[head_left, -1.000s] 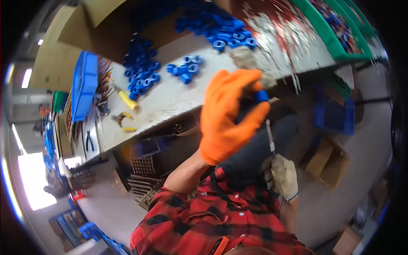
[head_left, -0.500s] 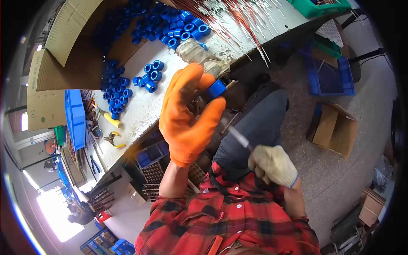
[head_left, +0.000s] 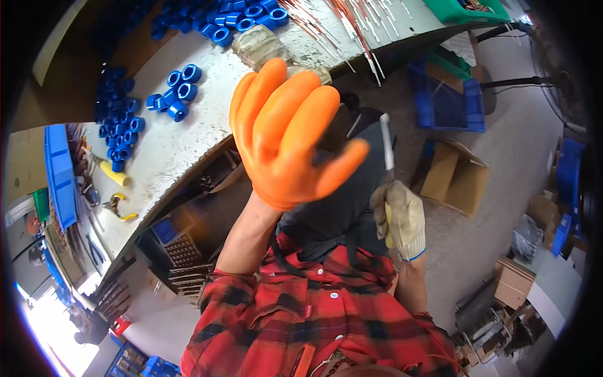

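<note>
They wear a red plaid shirt (head_left: pixel 295 298), orange left glove (head_left: pixel 279 141) and blue-edged cream right glove (head_left: pixel 405 220).

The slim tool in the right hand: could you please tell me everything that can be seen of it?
The slim tool is held by the right hand, which hides much of its lower part. Its exposed rod looks thin and straight, mostly white or pale, with a darker stretch just above the grip. It points up the picture, leaning slightly left. A yellowish patch at the grip may be its handle. Its tip seems to touch nothing; its material is unclear.

A slim tool (head_left: pixel 387 143) with a white end points forward from the right grip (head_left: pixel 402 217).
</note>
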Action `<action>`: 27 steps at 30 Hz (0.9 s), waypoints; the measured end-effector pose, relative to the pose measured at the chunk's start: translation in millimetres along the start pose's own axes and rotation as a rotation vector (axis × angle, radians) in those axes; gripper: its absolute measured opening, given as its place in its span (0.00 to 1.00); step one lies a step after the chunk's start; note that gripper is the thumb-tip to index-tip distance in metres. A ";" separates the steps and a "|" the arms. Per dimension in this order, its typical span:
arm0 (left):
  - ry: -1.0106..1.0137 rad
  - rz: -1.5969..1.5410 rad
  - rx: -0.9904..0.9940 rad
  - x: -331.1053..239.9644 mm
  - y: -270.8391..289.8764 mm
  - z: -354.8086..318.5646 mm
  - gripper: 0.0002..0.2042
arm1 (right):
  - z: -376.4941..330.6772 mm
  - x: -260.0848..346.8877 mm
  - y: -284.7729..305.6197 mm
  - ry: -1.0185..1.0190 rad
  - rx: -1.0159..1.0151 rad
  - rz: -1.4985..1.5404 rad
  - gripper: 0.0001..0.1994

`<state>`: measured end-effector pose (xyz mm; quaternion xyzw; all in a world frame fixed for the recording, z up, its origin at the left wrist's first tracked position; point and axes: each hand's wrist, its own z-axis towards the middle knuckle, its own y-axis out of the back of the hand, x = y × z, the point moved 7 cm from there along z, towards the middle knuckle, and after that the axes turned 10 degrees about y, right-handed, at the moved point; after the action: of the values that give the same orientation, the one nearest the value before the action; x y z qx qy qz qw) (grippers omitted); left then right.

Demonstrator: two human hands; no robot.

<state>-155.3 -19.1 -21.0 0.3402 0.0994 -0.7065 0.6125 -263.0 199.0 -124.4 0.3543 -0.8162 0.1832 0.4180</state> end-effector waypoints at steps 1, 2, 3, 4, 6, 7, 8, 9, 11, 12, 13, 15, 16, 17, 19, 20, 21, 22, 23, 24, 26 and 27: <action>0.004 0.060 -0.026 -0.6 -3.0 0.4 0.24 | 0.0 10.9 -4.1 0.093 -0.046 0.039 0.17; 0.008 0.122 -0.050 -1.4 -5.3 1.1 0.23 | 0.5 21.7 -8.7 0.188 -0.088 0.078 0.17; 0.012 0.187 -0.073 -2.0 -6.2 2.5 0.23 | 1.7 32.2 -12.7 0.285 -0.126 0.118 0.17; 0.016 0.166 -0.082 -1.7 -4.6 4.1 0.23 | 14.1 25.2 -24.5 0.197 -0.038 -0.004 0.17; -0.050 0.181 0.002 -0.2 0.0 8.0 0.25 | 30.5 22.9 -29.3 0.110 0.044 -0.141 0.17; -0.082 0.196 0.041 1.1 1.7 8.3 0.26 | 32.5 33.7 -23.6 0.161 -0.005 -0.145 0.16; -0.116 0.211 0.081 0.9 -0.7 6.6 0.27 | 35.8 44.7 -18.5 0.214 -0.054 -0.149 0.15; -0.104 0.210 0.072 -3.4 -1.6 2.1 0.27 | 43.1 58.1 -9.4 0.290 -0.144 -0.112 0.13; -0.054 0.191 0.038 -3.0 0.4 -0.4 0.26 | 64.9 89.6 -9.6 0.374 -0.240 -0.066 0.12; -0.036 0.182 0.021 -0.8 0.5 0.4 0.26 | 75.4 109.1 -14.4 0.385 -0.269 -0.110 0.13; -0.017 0.176 0.002 1.5 2.7 2.9 0.25 | 82.2 123.2 -19.0 0.396 -0.294 -0.156 0.13; -0.017 0.170 0.036 -1.3 5.0 8.3 0.25 | 87.9 131.3 -22.4 0.405 -0.292 -0.148 0.13; -0.008 0.169 0.074 -3.4 7.2 10.3 0.25 | 89.7 132.4 -23.4 0.405 -0.285 -0.143 0.12; 0.002 0.167 0.112 -4.9 9.6 11.3 0.26 | 91.1 132.7 -23.8 0.404 -0.278 -0.139 0.12; 0.017 0.181 0.134 -8.0 16.9 8.6 0.26 | 90.7 132.6 -20.5 0.400 -0.264 -0.133 0.12; 0.021 0.197 0.119 -11.9 22.4 6.3 0.26 | 87.3 132.5 -17.4 0.409 -0.249 -0.125 0.12; 0.016 0.199 0.126 -18.0 28.0 4.0 0.26 | 81.9 130.7 -15.1 0.418 -0.243 -0.110 0.12; 0.020 0.219 0.124 -26.6 35.2 1.9 0.25 | 75.8 128.5 -12.2 0.426 -0.237 -0.093 0.12; 0.023 0.241 0.122 -36.8 41.5 0.5 0.24 | 69.7 126.3 -8.8 0.436 -0.230 -0.075 0.12; 0.079 0.162 0.254 -48.5 44.0 3.4 0.20 | 61.0 121.8 -4.5 0.434 -0.229 -0.061 0.12; 0.122 0.099 0.382 -66.1 39.5 3.5 0.16 | 46.1 109.8 12.5 0.366 -0.247 -0.036 0.12; 0.289 0.007 0.500 -63.4 20.4 -4.2 0.13 | 43.6 107.4 19.2 0.341 -0.252 -0.025 0.12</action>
<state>-133.6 29.1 19.6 0.5781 0.0073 -0.6512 0.4916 -344.0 140.4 -62.6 0.2732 -0.7457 0.1315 0.5932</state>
